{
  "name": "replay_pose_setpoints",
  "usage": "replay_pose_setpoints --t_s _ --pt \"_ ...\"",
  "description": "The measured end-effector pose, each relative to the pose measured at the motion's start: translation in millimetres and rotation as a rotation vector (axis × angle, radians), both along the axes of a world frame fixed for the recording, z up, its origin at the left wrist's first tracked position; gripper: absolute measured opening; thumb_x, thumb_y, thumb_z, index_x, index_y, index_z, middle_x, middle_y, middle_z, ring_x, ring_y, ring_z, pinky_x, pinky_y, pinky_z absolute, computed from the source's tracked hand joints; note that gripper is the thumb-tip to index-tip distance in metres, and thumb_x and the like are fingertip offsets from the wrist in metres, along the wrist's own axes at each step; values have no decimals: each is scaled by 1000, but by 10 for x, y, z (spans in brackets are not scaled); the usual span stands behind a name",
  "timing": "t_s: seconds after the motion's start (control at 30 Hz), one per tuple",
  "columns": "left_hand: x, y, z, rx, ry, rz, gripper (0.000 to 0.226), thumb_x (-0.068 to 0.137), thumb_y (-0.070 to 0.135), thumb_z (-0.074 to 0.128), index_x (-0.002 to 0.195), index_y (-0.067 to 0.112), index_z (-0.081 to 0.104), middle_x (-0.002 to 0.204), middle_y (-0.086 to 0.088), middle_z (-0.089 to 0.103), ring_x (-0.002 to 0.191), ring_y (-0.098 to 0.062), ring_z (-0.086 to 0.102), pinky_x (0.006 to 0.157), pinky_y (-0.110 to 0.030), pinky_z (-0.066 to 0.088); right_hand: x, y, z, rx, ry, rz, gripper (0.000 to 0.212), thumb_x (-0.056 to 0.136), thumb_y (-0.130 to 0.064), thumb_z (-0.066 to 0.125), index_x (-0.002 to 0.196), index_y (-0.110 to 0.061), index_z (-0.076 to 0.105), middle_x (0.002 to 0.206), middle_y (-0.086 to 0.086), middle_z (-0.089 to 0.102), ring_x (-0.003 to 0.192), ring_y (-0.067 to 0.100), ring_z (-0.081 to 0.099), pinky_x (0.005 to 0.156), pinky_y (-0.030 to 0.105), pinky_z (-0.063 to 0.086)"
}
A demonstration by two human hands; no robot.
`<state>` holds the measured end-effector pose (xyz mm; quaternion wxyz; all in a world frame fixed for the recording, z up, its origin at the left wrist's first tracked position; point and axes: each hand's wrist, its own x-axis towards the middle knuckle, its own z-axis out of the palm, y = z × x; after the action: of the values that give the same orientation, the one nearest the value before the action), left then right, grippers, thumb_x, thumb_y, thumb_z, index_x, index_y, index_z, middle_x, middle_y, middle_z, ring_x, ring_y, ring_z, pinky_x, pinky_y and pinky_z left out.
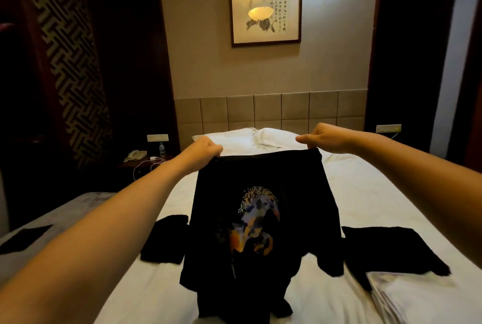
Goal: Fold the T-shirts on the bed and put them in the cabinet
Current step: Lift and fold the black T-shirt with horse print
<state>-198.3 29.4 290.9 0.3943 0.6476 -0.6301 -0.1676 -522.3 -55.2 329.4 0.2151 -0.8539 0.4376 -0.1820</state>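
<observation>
A black T-shirt (255, 193) with a colourful print hangs in front of me above the white bed (365, 193). My left hand (206, 151) grips its upper left corner. My right hand (323, 138) pinches its upper right corner. The shirt's lower part trails onto the sheet. A folded black garment (165, 239) lies on the bed to the left of it. Another folded black garment (391, 250) lies to the right. A folded white garment (417, 295) sits at the near right.
White pillows (250, 141) lie at the padded headboard (268, 112). A dark nightstand (140, 162) on the left carries a telephone, a bottle and a charger cable. A grey surface (52, 219) with a dark flat object stands at the near left.
</observation>
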Motion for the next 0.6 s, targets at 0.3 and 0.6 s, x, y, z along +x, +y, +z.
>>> replay_pose_setpoints --t_s 0.3,0.6 --pt "270 -54 -38 -92 -506 61 33 101 30 48 83 5 63 89 -2 50 77 -18 49 69 -35 39 23 15 20 -384 24 126 26 92 -38 62 83 -15 70 86 -1 57 80 17 55 63 16 42" --pt "-69 -48 -192 29 369 106 18 97 28 38 95 16 52 77 -6 48 70 -17 50 60 -32 34 77 5 -334 247 -403 144 14 91 -23 67 88 -11 61 84 8 60 81 17 62 65 20 51"
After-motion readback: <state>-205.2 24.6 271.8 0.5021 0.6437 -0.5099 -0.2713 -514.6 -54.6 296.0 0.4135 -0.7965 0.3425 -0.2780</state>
